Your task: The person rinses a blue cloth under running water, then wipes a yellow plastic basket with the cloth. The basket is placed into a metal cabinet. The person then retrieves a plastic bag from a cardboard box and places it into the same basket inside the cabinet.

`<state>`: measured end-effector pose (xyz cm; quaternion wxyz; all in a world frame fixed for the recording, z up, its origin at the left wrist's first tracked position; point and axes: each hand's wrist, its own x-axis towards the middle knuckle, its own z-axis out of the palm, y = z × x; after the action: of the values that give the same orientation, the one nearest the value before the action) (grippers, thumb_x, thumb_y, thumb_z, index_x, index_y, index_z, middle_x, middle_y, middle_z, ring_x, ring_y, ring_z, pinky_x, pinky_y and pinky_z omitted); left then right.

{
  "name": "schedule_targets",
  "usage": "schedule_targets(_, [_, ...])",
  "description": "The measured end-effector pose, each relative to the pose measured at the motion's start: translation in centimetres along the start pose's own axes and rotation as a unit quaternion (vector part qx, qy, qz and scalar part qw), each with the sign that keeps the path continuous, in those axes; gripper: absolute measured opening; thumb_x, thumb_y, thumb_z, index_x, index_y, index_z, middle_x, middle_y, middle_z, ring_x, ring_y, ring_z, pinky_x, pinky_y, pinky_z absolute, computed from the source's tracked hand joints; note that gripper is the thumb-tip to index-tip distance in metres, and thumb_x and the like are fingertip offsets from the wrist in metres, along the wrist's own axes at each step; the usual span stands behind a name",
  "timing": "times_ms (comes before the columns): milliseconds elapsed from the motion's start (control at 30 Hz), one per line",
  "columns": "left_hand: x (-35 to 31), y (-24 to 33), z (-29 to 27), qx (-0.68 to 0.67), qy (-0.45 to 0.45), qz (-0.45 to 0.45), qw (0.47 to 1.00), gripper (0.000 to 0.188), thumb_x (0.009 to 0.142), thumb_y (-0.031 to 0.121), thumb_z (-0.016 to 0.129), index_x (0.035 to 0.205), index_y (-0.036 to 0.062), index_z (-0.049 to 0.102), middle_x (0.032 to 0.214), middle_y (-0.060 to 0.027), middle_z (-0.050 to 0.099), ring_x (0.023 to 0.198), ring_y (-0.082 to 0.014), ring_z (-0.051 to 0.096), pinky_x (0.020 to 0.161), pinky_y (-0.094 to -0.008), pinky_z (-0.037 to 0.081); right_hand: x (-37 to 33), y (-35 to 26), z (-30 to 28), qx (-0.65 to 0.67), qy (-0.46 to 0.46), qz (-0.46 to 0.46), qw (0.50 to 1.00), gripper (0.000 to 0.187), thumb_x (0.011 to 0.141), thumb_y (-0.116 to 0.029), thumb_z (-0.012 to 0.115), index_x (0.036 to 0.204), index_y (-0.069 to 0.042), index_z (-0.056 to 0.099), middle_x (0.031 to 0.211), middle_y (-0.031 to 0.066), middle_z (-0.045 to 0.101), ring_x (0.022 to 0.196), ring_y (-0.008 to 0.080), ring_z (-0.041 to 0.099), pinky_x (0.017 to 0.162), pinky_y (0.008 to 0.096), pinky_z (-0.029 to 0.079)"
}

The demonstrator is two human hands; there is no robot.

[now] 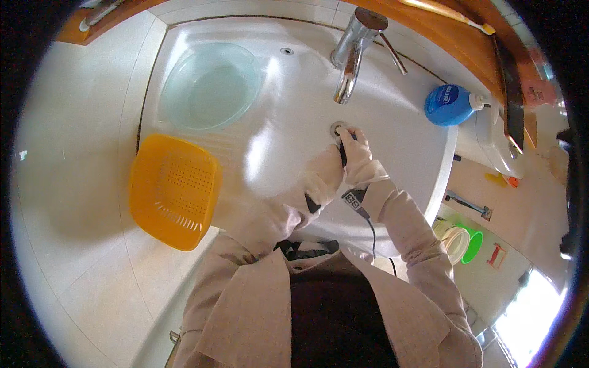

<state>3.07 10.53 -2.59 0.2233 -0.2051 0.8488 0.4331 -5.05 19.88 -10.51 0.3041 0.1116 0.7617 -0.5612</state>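
Observation:
Both my hands are low in the white washbasin (294, 113), close to its round metal drain (336, 129). My right hand (357, 147) has its fingers bent together at the drain's edge; what they grip, if anything, is too small to make out. Just left of it and against it lies my left hand (328, 162), its fingers mostly hidden. Between the two hands shows a narrow dark item (343, 154) whose kind I cannot tell. A small black box with a cable (354, 199) sits at my right wrist.
Above the drain stands a chrome faucet (353, 58). A pale blue basin (211, 86) rests at the sink's left, with a yellow perforated basket (175, 190) nearer. A blue pump bottle (451, 104) stands on the right rim. Green and white buckets (471, 246) are at lower right.

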Motion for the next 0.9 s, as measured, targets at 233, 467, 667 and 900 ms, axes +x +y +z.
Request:
schedule_targets(233, [-0.4,-0.2,-3.5,-0.255,-0.112,-0.068,0.958,0.032,0.09,0.03,0.066,0.107,0.0039,0.058,0.081,-0.0123,0.068,0.063,-0.0246,0.063,0.055,-0.0332,0.047,0.0,-3.9,-6.2,-0.1,-0.279,-0.257,0.92,0.075,0.08,-0.05,0.075,0.137,-0.011,0.045,0.131,0.0166,0.055,0.122,0.0327,0.055,0.1,0.0412,0.048])
schedule_targets(467, [-2.0,-0.8,-5.5,-0.691,-0.457,-0.073,0.555,0.045,0.089,0.039,0.068,0.109,0.0009,0.057,0.074,-0.0049,0.059,0.051,-0.0121,0.047,0.046,-0.0239,0.035,-4.6,-9.4,-4.2,0.342,-0.437,-0.058,0.83,0.098,0.078,-0.051,0.079,0.15,-0.006,0.031,0.153,0.0186,0.036,0.135,0.034,0.044,0.111,0.0476,0.041])
schedule_targets(667, [-4.1,1.7,-6.5,-0.684,-0.441,-0.063,0.578,0.04,0.087,0.034,0.071,0.105,0.0019,0.056,0.074,-0.0037,0.057,0.05,-0.0109,0.042,0.047,-0.023,0.033,-8.1,-11.1,-5.2,0.32,-0.345,-0.048,0.881,0.069,0.091,-0.031,0.069,0.148,-0.007,0.038,0.113,0.0099,0.053,0.095,0.0231,0.059,0.083,0.0354,0.052])
schedule_targets(900, [-2.1,3.7,-6.9,-0.271,-0.33,0.001,0.904,0.022,0.084,0.023,0.072,0.08,0.0076,0.057,0.066,0.0005,0.056,0.054,-0.0099,0.049,0.048,-0.0249,0.039,-8.1,-11.9,-4.0,0.018,-0.169,-0.401,0.9,0.029,0.101,-0.013,0.054,0.128,-0.005,0.055,0.078,0.0009,0.052,0.07,0.015,0.05,0.066,0.0299,0.046])
